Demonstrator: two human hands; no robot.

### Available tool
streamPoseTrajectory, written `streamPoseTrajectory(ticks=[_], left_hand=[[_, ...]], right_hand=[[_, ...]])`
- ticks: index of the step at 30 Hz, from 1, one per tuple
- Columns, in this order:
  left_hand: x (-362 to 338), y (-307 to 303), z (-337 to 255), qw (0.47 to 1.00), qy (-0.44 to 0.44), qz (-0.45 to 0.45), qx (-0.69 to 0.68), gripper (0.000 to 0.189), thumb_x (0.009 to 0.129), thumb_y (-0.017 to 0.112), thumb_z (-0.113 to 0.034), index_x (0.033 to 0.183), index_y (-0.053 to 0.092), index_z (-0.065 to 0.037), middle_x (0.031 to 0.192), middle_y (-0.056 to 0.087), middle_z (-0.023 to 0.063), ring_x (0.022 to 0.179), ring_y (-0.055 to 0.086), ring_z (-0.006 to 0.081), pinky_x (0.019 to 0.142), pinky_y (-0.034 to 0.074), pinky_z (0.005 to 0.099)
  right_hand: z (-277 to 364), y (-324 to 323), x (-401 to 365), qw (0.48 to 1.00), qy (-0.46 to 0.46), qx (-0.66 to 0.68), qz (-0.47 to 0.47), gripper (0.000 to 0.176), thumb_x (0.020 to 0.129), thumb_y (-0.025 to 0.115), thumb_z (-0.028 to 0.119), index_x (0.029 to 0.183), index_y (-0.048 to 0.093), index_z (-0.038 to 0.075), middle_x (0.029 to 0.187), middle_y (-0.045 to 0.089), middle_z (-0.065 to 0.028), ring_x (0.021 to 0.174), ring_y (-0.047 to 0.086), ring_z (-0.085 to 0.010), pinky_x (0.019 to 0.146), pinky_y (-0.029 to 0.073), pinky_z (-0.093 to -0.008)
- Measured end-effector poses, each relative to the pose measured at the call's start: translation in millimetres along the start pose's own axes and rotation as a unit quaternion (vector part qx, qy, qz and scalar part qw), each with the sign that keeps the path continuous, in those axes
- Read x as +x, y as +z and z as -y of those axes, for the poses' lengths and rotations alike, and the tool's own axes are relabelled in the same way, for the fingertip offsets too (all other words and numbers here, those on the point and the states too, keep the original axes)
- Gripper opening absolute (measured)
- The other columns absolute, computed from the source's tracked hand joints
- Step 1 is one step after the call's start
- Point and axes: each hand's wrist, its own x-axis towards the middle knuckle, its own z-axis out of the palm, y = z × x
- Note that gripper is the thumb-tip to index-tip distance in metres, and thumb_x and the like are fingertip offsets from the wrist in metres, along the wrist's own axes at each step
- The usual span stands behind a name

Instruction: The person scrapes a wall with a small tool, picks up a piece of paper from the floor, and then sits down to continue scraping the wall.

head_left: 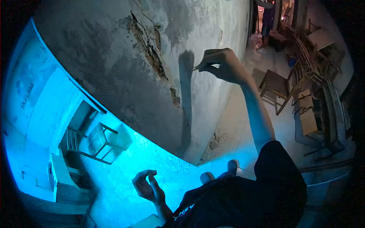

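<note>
My right hand (225, 65) is raised beside the cracked plaster wall (144, 95), its thumb and fingers pinched together. A thin, small, stick-like piece (194, 69) juts from the fingertips toward the wall; its kind is too small to make out. The hand and forearm cast a dark shadow on the plaster. Lower down, in blue light, my left hand (149, 188) is held above the floor, away from the wall. Its fingers curl over and the thumb tip comes up close to the index fingertip. What they hold, if anything, is not visible.
The wall's corner (197, 164) comes down close to my feet (220, 175). At left stands a chair (99, 141) near a low ledge (62, 176). To the right are a wooden stool (274, 84), cardboard (307, 114) and stacked furniture. A person (267, 17) stands in the far doorway.
</note>
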Motion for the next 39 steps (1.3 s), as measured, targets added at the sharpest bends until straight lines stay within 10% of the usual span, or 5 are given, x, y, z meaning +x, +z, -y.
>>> streamPoseTrajectory(ticks=[5,9,29,35,39], left_hand=[[-0.2,-2.8,6.0,0.999,0.036,0.024,0.031,0.013,0.082,0.052,-0.001,0.093,0.045,0.001,0.078,0.054,0.0120,0.065,0.055,0.0188,0.059,0.047,0.0290],[-1.5,-5.6,4.1,0.999,0.037,0.026,0.024,0.013,0.082,0.052,-0.001,0.093,0.045,0.001,0.079,0.054,0.0124,0.066,0.055,0.0191,0.060,0.047,0.0290],[3.3,0.6,4.2,0.999,0.040,0.010,0.015,0.012,0.082,0.054,-0.002,0.091,0.046,0.000,0.076,0.055,0.0124,0.065,0.056,0.0187,0.060,0.048,0.0294],[3.8,5.8,6.2,0.998,0.055,0.030,0.011,0.012,0.082,0.054,-0.002,0.092,0.046,0.000,0.077,0.056,0.0121,0.065,0.056,0.0186,0.058,0.048,0.0285],[3.2,5.9,7.5,0.998,0.049,0.024,0.010,0.013,0.082,0.054,-0.003,0.093,0.046,0.000,0.077,0.056,0.0122,0.066,0.056,0.0187,0.059,0.048,0.0281]], right_hand=[[10.6,-55.4,-8.3,0.975,-0.003,-0.067,-0.211,0.009,0.072,0.068,0.007,0.081,0.069,0.009,0.080,0.065,-0.0035,0.073,0.061,-0.0112,0.066,0.051,-0.0271],[4.9,-3.8,5.8,0.996,-0.025,-0.068,-0.042,0.006,0.069,0.066,0.004,0.074,0.063,0.006,0.077,0.062,-0.0040,0.067,0.060,-0.0200,0.062,0.048,-0.0281],[11.0,-8.3,21.7,0.994,-0.085,-0.068,0.007,0.008,0.069,0.068,0.003,0.077,0.066,0.005,0.075,0.063,-0.0057,0.069,0.062,-0.0156,0.064,0.050,-0.0281],[8.5,-48.6,9.2,0.977,-0.050,-0.098,-0.184,0.009,0.070,0.067,0.000,0.077,0.066,0.005,0.075,0.062,-0.0059,0.069,0.061,-0.0177,0.063,0.050,-0.0266],[12.5,-17.1,16.2,0.996,-0.077,-0.032,-0.009,0.006,0.072,0.067,0.004,0.077,0.066,0.006,0.075,0.062,-0.0053,0.066,0.060,-0.0165,0.062,0.049,-0.0271]])
